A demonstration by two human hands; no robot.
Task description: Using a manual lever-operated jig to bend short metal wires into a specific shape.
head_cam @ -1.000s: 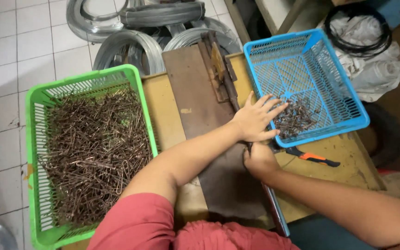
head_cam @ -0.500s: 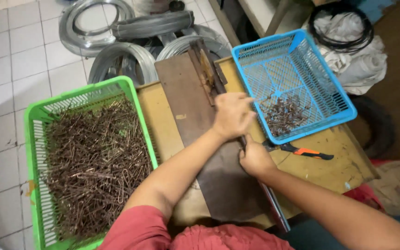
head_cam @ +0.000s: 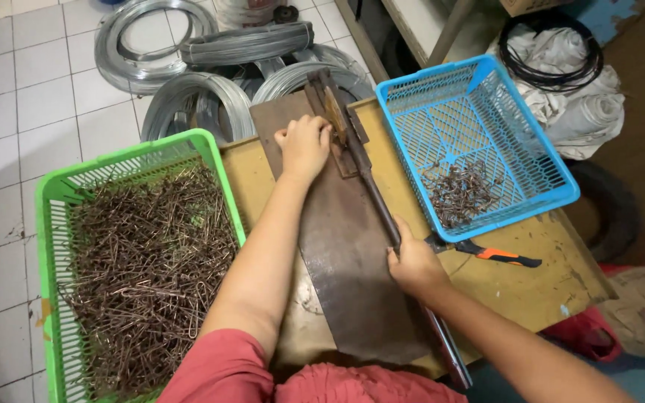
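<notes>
Head view, looking down: the left hand (head_cam: 304, 145) presses flat, fingers curled, at the far end of a rusty metal plate (head_cam: 352, 276) on the table (head_cam: 531, 287), beside the pivot of a long lever bar (head_cam: 375, 198), likely steadying work there. The right hand (head_cam: 412, 261) grips the bar mid-length. A green basket (head_cam: 46, 224) of bent wire pieces sits left, a blue basket (head_cam: 554, 175) right.
</notes>
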